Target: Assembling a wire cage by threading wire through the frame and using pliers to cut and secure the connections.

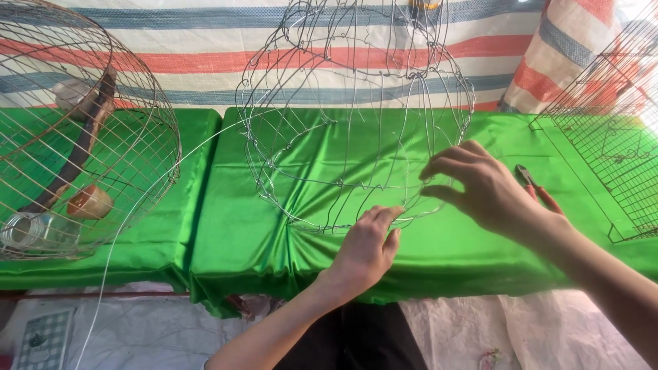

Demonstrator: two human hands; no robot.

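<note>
Head view, both hands [425,212] pinching wire frame [356,130] rim

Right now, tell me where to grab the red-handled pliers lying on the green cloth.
Take the pliers by the red handles, coming from above on the near side. They lie flat on the green cloth, nose pointing away, handles toward the person, partly hidden behind the right hand. That hand and the left hand touch the wire frame.

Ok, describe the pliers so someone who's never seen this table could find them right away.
Look at the green cloth covering the table, then go to its right side, just behind the right hand. The pliers lie flat there, small with red handles, unlike the bare wire frame and the wire grid beside them.
</note>
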